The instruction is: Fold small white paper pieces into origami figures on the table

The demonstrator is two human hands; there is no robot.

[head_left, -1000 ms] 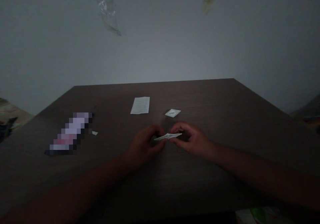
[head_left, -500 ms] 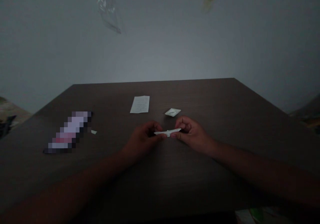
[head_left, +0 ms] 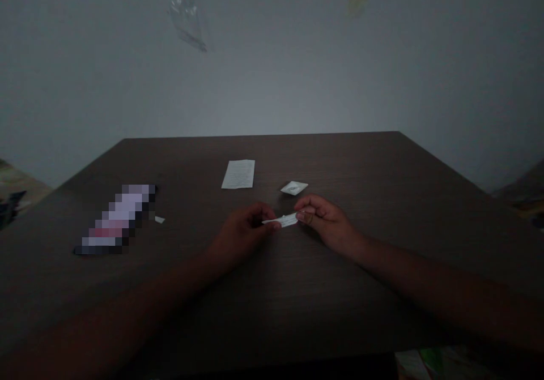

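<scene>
A narrow white strip of folded paper (head_left: 288, 220) is stretched between my two hands, low over the middle of the table. My left hand (head_left: 247, 226) pinches its left end between thumb and fingers. At the right end, the thumb and fingertips of my right hand (head_left: 323, 221) are closed on it. Just beyond the right hand lies a small folded white paper piece (head_left: 294, 188), diamond-shaped from here. Farther back and to the left, a flat white sheet (head_left: 238, 174) with faint print rests on the table.
On the left of the dark wooden table (head_left: 340, 159) lies a phone (head_left: 117, 218) with a blurred-out screen. Beside it is a tiny white scrap (head_left: 159, 219). A pale wall (head_left: 272, 85) rises behind the table, with clear plastic (head_left: 185, 12) hanging on it.
My right thumb and fingers have shifted outward to the strip's right end, so more of its face shows. My left hand keeps its pinch. The view has tilted slightly.
</scene>
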